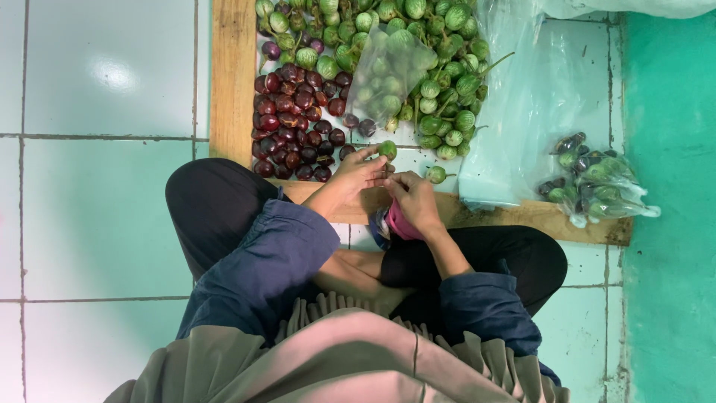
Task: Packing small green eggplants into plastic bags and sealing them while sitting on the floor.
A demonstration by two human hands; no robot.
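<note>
Your left hand (356, 173) is out at about twelve o'clock from your lap, thumb and fingers closed in a pinch on a small green eggplant (387, 149), which sits at the fingertips just above the wooden frame (233, 82). Your right hand (415, 198) is tucked in right beside it, at about three o'clock from the left, fingers curled inward and touching or nearly touching the left hand; whether it grips anything of its own I cannot tell. Something pink (399, 224) shows just under that right palm, at six o'clock from it.

A second green eggplant with a stem (437, 175) lies loose just beside your right hand, at one o'clock from it. Beyond your hands, at eleven o'clock, there is a dense pile of dark purple eggplants (298, 123). At twelve to one o'clock a bigger heap of striped green eggplants (440, 67) spreads out, with a clear plastic bag (388, 71) lying over part of it, some green ones showing through.

Off at three o'clock, well apart from your hands, a filled clear bag (593, 183) holds mixed green and purple ones, resting by the edge of the frame. A large empty sheet of clear plastic (522, 112) lies between that bag and the green heap. Pale green floor tiles (97, 201) run out at nine o'clock.
</note>
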